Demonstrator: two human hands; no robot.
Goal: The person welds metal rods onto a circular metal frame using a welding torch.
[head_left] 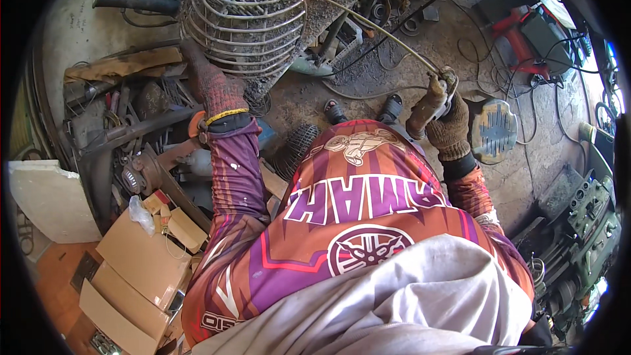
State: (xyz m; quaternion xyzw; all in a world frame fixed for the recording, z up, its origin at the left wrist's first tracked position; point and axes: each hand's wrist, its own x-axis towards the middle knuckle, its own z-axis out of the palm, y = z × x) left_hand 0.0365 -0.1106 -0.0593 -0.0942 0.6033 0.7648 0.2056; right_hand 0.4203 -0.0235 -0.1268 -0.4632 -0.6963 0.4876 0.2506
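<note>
A round cage of bent metal rods [248, 34] sits on the grimy work table at the upper left. My left hand [220, 89], in a reddish-grey knit glove, is at its lower left side, with the fingers against the rods and partly hidden. At the right, my right hand [450, 128] wears a brown knit glove and is closed around a welding electrode holder [448, 83]. A long thin welding rod [381, 31] slants up and left from the holder. Its tip glows orange, a little to the right of the cage and apart from it.
Left of me lie scrap metal and a wooden board [125, 64], with cardboard boxes [141, 260] below. Cables [526, 118] cross the floor near a round slotted stool top [494, 130] and a red-and-grey machine [536, 39]. A lathe-like machine [582, 223] stands far right.
</note>
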